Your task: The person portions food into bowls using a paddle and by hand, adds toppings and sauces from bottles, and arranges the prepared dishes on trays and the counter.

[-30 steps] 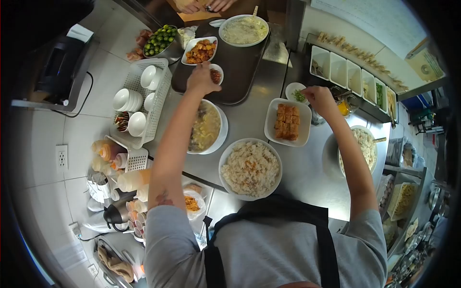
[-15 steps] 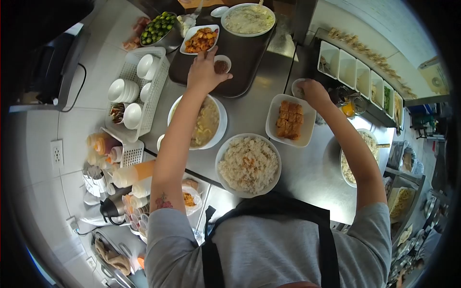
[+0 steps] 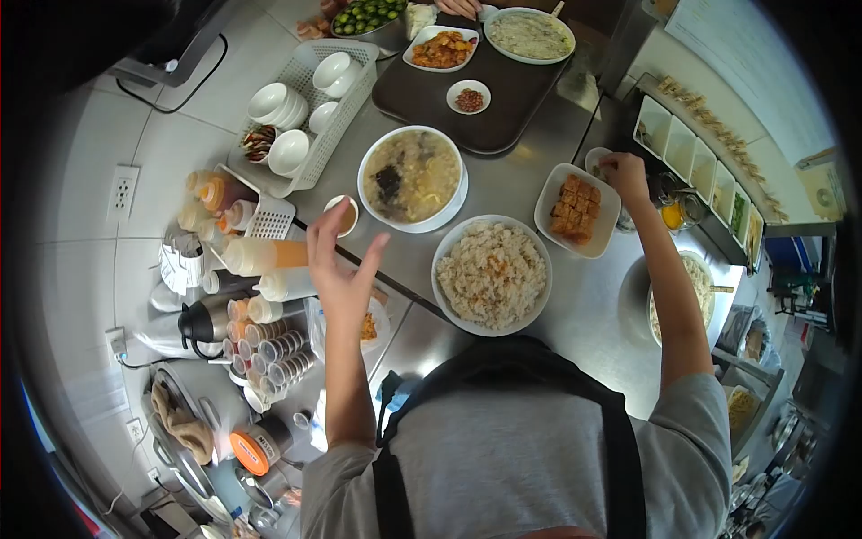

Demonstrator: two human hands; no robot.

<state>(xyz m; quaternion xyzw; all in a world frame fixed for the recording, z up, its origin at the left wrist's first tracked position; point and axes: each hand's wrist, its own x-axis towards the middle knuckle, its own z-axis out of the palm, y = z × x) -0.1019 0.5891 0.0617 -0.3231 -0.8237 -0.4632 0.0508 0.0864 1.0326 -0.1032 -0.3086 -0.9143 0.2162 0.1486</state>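
My left hand [image 3: 344,269] is in the air with thumb and fingers spread, holding nothing, beside a small cup of brown sauce [image 3: 346,222]. My right hand [image 3: 624,175] is closed at the edge of a small white dish [image 3: 595,160]; its fingertips are partly hidden. Next to it stands a square white bowl of sliced fried food [image 3: 576,208]. Between my arms are a bowl of rice [image 3: 492,274] and a bowl of soup [image 3: 410,177] on a plate. The dark tray [image 3: 431,103] carries a small dish of reddish bits [image 3: 469,97], a kimchi-like dish [image 3: 442,49] and a creamy bowl [image 3: 530,36].
Another person's hand [image 3: 460,7] shows at the tray's far edge. On the left are a basket [image 3: 355,99] of white bowls, squeeze bottles [image 3: 260,256] and stacked lidded cups [image 3: 278,350]. Ingredient containers [image 3: 680,148] line the right, near another large bowl [image 3: 687,296].
My left hand has left the small dish on the tray and come back toward the sauce cup. My right hand stays at the small white dish. The view has shifted, and another person's hand has appeared.
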